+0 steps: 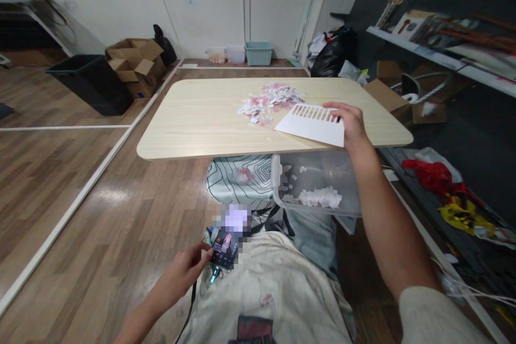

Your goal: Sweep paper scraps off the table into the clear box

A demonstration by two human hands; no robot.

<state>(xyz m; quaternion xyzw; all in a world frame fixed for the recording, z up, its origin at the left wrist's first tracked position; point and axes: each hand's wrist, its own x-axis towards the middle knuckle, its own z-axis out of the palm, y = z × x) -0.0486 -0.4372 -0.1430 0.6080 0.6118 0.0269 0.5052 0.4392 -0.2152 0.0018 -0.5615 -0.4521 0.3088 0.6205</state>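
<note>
My right hand (350, 122) is closed on the right end of a stiff white slotted sheet (308, 128), which has a row of oblong holes along its far side. The sheet is held over the right part of the pale wooden table (193, 118). Left of it lies a loose heap of small white and pink paper scraps (272, 98). Down at my lap, my left hand (187, 269) has its fingers curled at the left edge of a phone (224, 248) with a lit screen. Blurred squares cover part of the area around the phone.
Under the table's near edge, a clear plastic bin (318, 172) holds more white scraps. A patterned cloth surface (237, 177) is beside it. Shelving (447, 59) lines the right side. A black bin (92, 83) and cardboard boxes (137, 64) stand at the left.
</note>
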